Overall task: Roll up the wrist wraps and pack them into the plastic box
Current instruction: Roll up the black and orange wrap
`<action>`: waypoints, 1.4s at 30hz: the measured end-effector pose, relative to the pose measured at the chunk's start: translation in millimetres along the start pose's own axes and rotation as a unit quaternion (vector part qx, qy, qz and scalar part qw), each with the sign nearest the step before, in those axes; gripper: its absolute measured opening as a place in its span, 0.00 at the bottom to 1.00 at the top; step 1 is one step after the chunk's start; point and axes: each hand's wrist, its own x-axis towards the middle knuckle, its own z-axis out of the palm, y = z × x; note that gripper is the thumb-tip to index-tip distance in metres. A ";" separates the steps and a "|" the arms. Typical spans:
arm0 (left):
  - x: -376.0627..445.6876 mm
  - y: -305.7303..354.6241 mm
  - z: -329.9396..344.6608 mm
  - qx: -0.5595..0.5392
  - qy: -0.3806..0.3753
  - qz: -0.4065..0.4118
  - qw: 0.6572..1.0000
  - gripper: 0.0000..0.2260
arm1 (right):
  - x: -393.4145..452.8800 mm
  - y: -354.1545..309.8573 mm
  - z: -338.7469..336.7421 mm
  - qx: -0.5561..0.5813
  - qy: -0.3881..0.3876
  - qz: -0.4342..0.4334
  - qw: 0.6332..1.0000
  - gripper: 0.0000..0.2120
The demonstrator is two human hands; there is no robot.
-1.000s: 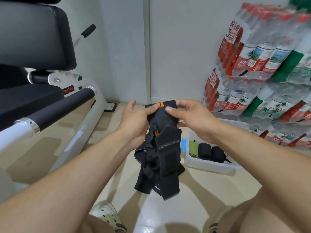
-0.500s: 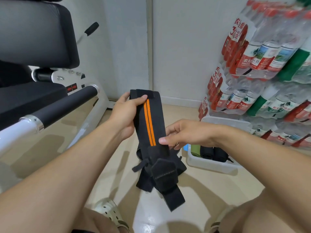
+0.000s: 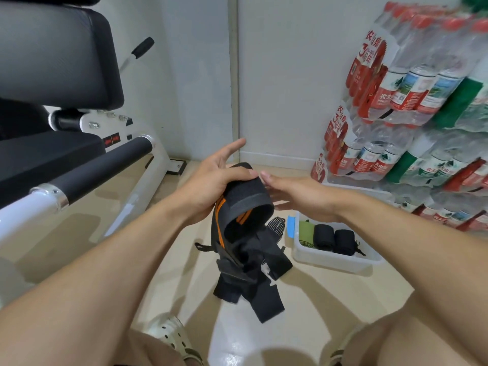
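Left hand (image 3: 208, 188) grips the black, orange-striped wrist wrap (image 3: 245, 204), whose top end, flat and upright half a second ago, now curls over: rolling has begun. Right hand (image 3: 298, 196), fingers straight, lies beside the curl. The tail hangs above the floor (image 3: 311, 307). The plastic box (image 3: 332, 257), holding three rolls, has room at its near-right end.
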 end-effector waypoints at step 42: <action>-1.1 -26.8 5.0 0.310 0.025 0.175 0.934 0.30 | -17.3 -31.4 4.2 0.337 0.128 0.022 0.933 0.15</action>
